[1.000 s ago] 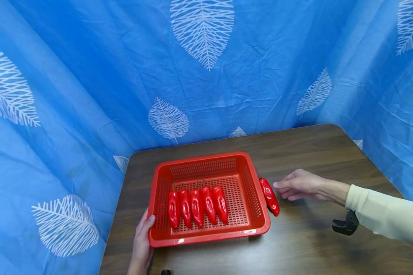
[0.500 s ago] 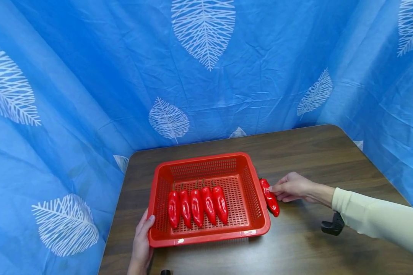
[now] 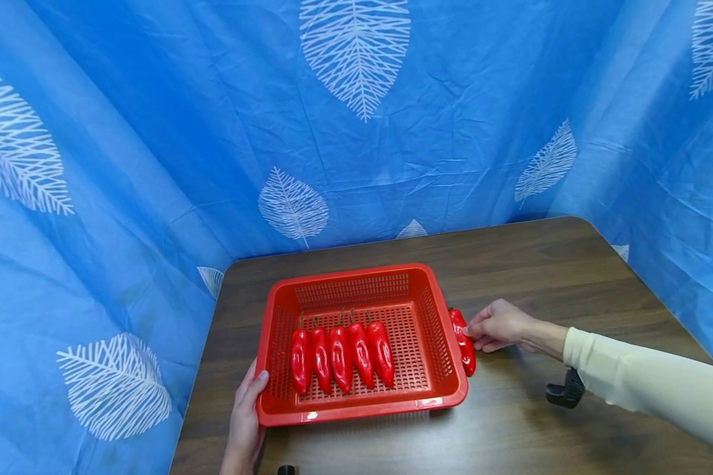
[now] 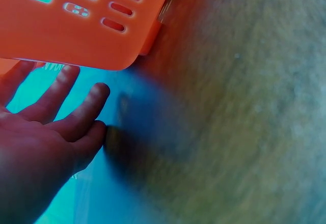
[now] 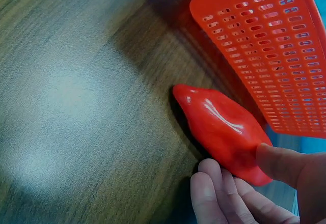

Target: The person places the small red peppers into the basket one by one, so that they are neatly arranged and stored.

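Note:
A red plastic basket [image 3: 356, 410] stands tilted slightly askew on the table. Several glossy red peppers [image 3: 340, 359] lie side by side in it, stems toward the far wall. At its left wall my left hand [image 3: 246, 415] grips the rim, thumb on top and fingers outside; the left wrist view shows those fingers [image 4: 89, 107] by the wall. Another red pepper [image 5: 224, 132] lies on the table just outside the basket's right wall. My right hand [image 3: 499, 326] pinches it, thumb on its upper side and fingers along its near side; part of it is hidden behind the hand and rim.
The dark wood-grain table [image 3: 546, 264] extends right of and in front of the basket. A blue curtain [image 3: 356, 165] with white leaf prints hangs behind and on both sides. A black wrist device [image 3: 566, 389] hangs under the right sleeve.
My right hand has moved left from beside the loose pepper and taken hold of it. The pepper has shifted slightly toward the basket. My left hand and the basket stay put.

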`<action>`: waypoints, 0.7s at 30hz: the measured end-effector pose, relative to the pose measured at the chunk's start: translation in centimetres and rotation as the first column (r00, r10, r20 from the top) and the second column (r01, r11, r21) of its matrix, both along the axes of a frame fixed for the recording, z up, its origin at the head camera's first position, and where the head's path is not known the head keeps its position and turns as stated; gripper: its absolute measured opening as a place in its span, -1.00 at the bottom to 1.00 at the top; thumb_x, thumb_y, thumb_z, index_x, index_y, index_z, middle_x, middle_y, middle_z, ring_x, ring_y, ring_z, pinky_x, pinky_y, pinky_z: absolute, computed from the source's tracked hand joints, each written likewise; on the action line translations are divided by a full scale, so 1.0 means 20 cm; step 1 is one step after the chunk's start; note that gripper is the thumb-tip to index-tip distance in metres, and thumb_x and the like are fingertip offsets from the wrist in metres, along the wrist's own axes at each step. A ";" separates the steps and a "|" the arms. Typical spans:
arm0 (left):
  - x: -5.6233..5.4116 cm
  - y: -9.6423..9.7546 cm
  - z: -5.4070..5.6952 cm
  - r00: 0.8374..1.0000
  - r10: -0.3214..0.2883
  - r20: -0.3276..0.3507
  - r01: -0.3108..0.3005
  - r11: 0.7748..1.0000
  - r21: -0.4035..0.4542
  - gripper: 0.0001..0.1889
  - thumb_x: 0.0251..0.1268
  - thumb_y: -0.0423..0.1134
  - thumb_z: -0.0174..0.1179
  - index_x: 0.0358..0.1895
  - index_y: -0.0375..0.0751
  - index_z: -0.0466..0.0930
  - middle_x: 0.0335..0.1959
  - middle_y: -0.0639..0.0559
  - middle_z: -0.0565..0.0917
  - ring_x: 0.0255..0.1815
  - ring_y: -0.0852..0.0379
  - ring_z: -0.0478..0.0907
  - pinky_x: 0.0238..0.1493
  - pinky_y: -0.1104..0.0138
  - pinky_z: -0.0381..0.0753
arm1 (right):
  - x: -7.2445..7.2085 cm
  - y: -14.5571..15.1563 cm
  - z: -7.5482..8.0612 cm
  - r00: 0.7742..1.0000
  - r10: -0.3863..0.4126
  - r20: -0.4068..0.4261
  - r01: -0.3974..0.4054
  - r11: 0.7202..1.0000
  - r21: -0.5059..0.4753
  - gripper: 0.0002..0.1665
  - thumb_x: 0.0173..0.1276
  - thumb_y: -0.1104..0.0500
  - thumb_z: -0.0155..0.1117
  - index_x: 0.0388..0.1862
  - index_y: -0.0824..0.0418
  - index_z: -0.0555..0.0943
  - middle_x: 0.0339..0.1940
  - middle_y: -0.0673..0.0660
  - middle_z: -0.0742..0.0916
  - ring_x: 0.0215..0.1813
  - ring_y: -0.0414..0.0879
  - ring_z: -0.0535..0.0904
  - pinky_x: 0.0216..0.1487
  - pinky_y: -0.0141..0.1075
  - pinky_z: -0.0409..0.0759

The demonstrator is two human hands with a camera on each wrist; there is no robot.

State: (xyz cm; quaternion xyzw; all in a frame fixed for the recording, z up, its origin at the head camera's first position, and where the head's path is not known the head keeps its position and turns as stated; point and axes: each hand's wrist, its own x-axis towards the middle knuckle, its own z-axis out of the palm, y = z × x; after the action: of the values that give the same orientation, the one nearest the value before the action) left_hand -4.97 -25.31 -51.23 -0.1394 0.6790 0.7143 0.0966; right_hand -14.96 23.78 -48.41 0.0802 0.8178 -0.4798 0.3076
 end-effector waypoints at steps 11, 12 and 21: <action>0.00 0.00 0.00 1.000 -0.009 -0.015 0.009 1.000 0.014 -0.27 0.82 0.05 -0.14 0.85 -0.04 -0.12 0.79 -0.12 0.18 0.53 0.17 0.44 0.29 0.45 0.65 | 0.00 -0.02 -0.01 1.000 -0.016 0.018 0.017 1.000 -0.010 -0.77 0.55 0.16 0.46 -0.13 0.36 0.79 -0.33 0.19 0.86 -0.34 -0.09 0.83 -0.20 -0.21 0.87; 0.00 0.00 0.00 1.000 -0.004 -0.009 0.004 1.000 0.013 -0.27 0.82 0.05 -0.13 0.85 -0.02 -0.11 0.78 -0.10 0.20 0.50 0.21 0.46 0.29 0.44 0.66 | 0.00 -0.02 -0.01 1.000 -0.015 0.018 0.015 1.000 -0.008 -0.76 0.55 0.16 0.45 -0.13 0.36 0.79 -0.33 0.19 0.86 -0.34 -0.09 0.83 -0.20 -0.21 0.87; 0.00 0.00 0.00 1.000 0.000 -0.012 0.000 1.000 0.008 -0.27 0.82 0.05 -0.15 0.85 -0.02 -0.13 0.81 -0.13 0.15 0.72 -0.15 0.23 0.27 0.49 0.63 | 0.00 -0.02 0.01 1.000 -0.009 0.009 0.009 1.000 0.022 -0.81 0.52 0.20 0.45 -0.14 0.36 0.78 -0.32 0.19 0.84 -0.34 -0.08 0.80 -0.22 -0.22 0.86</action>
State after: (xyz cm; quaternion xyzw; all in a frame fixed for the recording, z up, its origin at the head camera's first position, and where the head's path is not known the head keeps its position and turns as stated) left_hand -4.91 -25.23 -51.16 -0.1347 0.6767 0.7179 0.0930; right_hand -14.86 23.32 -48.27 0.0895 0.8213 -0.4716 0.3083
